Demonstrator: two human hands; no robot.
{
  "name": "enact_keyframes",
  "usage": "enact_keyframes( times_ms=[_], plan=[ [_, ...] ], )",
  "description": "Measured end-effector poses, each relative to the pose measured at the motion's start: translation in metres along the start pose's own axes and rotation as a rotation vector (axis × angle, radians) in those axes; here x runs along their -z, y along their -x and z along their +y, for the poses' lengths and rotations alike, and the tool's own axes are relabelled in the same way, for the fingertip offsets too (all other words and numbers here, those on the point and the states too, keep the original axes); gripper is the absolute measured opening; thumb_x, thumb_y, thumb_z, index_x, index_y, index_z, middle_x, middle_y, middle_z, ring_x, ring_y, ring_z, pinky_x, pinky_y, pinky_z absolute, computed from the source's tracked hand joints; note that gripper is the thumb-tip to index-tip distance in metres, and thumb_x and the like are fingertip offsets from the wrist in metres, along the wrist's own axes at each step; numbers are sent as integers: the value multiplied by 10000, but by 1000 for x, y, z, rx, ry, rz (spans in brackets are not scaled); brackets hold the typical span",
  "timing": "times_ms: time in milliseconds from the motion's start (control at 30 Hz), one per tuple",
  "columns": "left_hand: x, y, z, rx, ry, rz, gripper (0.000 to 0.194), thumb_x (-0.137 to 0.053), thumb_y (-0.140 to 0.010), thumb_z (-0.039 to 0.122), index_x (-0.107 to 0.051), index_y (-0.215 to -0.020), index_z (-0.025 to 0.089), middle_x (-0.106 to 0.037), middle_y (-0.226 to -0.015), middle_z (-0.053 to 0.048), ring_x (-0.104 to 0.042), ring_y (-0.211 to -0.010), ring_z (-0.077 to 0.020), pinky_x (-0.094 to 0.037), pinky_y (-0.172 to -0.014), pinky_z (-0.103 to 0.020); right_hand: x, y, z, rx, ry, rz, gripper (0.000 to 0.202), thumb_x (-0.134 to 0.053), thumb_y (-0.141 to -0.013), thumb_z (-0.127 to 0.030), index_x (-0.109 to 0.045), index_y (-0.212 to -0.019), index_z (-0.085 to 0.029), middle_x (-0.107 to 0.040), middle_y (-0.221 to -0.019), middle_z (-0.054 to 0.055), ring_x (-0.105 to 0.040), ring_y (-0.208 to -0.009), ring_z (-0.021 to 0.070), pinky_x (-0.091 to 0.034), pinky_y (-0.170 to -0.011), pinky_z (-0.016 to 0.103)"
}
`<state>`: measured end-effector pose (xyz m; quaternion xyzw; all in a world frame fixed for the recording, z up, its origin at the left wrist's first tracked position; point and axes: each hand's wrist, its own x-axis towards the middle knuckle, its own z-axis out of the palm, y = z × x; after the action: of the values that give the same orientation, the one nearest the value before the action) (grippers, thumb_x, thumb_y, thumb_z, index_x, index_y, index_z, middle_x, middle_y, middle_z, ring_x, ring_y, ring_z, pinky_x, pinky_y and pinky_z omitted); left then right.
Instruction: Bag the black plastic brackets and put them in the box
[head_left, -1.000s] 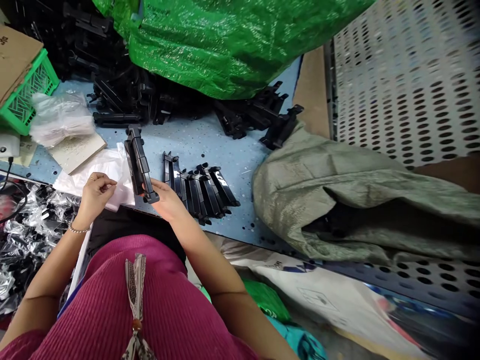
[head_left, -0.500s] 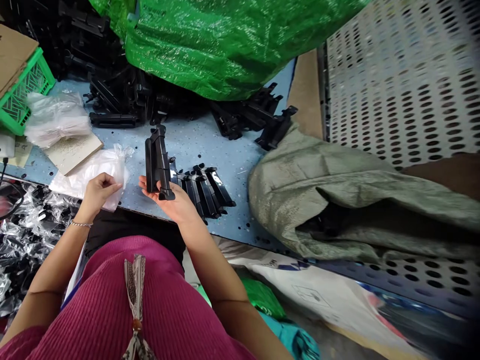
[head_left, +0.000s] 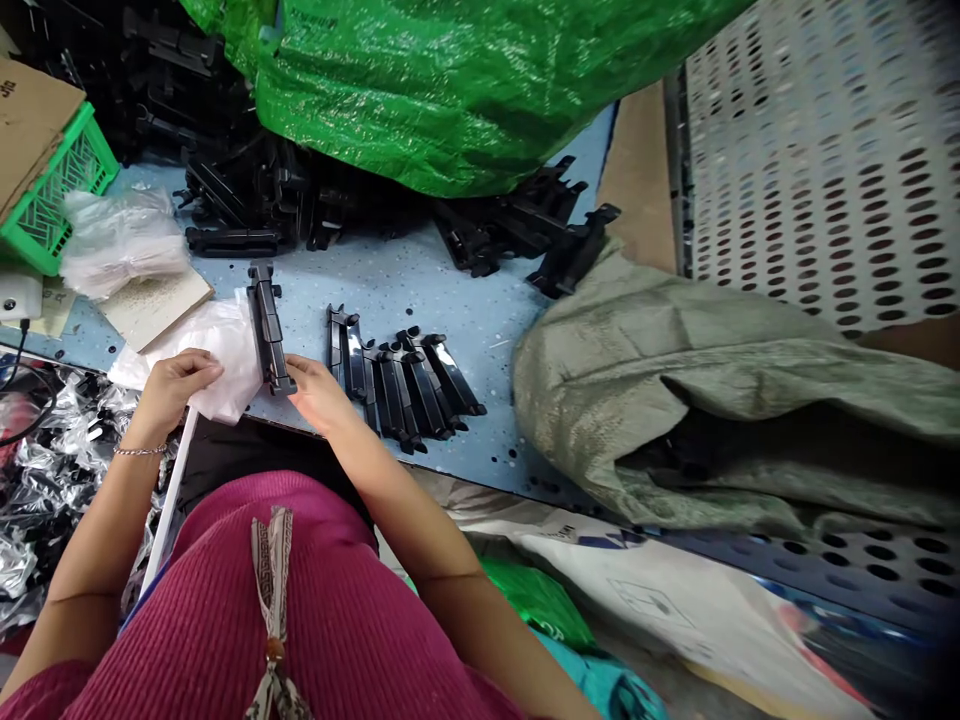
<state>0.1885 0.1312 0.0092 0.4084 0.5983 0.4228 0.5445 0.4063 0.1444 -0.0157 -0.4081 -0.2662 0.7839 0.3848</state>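
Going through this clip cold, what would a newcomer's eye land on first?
Probably the big, shiny green sack across the top middle, with a dark heap of parts below its lower edge. Nearer the person, the right hand holds a long black piece beside thin white plastic, with the left hand at that plastic. Right of them, a slanted row of black pieces lies on the speckled blue tabletop.
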Motion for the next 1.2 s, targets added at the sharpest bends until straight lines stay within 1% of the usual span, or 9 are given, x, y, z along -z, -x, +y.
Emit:
enact_keyframes(
  times_ms=[200, 333, 533, 667, 767, 867, 1000, 1100, 1200],
  plan=[
    [-23, 2, -7, -11, 35, 39, 356, -919, -565, 269, -582, -628, 173, -534, -640, 40, -469, -582, -76, -365, -555, -226, 4, 21, -5, 230, 199, 131, 393, -801, -727, -600, -745, -821, -222, -705, -1109, 66, -623, -1083, 225, -500, -932, 344],
    [-38, 4, -7, -30, 15, -8, 307, -871, -611, 259, -581, -662, 173, -572, -683, 28, -523, -626, -89, -411, -594, -227, -9, 18, 3, 110, 82, -22, 383, -828, -718, -563, -749, -831, -206, -706, -895, 41, -642, -903, 198, -508, -832, 327],
    [-10, 12, 1, -100, 80, 101, 321, -816, -703, 271, -515, -788, 200, -656, -852, -13, -589, -675, -102, -491, -627, -236, -3, 8, 9, 2, 7, 8, 393, -859, -688, -537, -714, -783, -183, -642, -706, -2, -583, -710, 151, -447, -688, 283],
    [3, 23, 4, -392, -471, 130, 36, -625, -853, 201, -593, -862, 214, -708, -1120, -85, -686, -959, -202, -569, -788, -330, 8, 10, 2, 87, 104, 74, 402, -827, -710, -572, -716, -815, -201, -675, -793, 13, -629, -839, 185, -477, -778, 309],
    [3, 28, 7, -505, -846, 19, 248, -483, -906, 136, -717, -925, 218, -723, -1188, -101, -692, -1055, -242, -563, -903, -389, 11, 27, -6, 234, 170, 190, 349, -818, -739, -544, -706, -842, -230, -695, -854, 13, -647, -903, 194, -492, -828, 319],
    [0, 25, 10, -482, -847, -56, 298, -510, -937, 185, -744, -1118, 213, -717, -1206, -104, -704, -903, -201, -576, -877, -368, 11, 57, -8, 33, -10, -76, 356, -743, -808, -576, -663, -810, -229, -624, -629, -8, -597, -621, 179, -488, -650, 335],
    [6, 15, 9, -391, -760, -91, 526, -614, -848, 167, -632, -1372, 201, -638, -1349, -132, -614, -690, -107, -577, -729, -298, 9, 81, 10, -387, -283, -527, 457, -687, -849, -628, -676, -861, -171, -377, -401, -87, -336, -392, 116, -302, -446, 262],
    [13, 15, 4, -393, -776, -96, 717, -605, -842, 131, -462, -1540, 210, -538, -1470, -178, -602, -668, -82, -588, -721, -292, 10, 77, 28, -460, -389, -507, 427, -685, -880, -583, -659, -901, -158, -237, -388, -130, -178, -393, 94, -186, -421, 238],
    [6, 28, 0, -492, -842, -115, 775, -559, -891, 104, -330, -1618, 242, -453, -1558, -199, -700, -848, -146, -624, -868, -355, 9, 68, 37, -383, -359, -395, 387, -698, -870, -551, -624, -822, -174, -249, -400, -126, -193, -404, 90, -199, -433, 240]
  ],
)
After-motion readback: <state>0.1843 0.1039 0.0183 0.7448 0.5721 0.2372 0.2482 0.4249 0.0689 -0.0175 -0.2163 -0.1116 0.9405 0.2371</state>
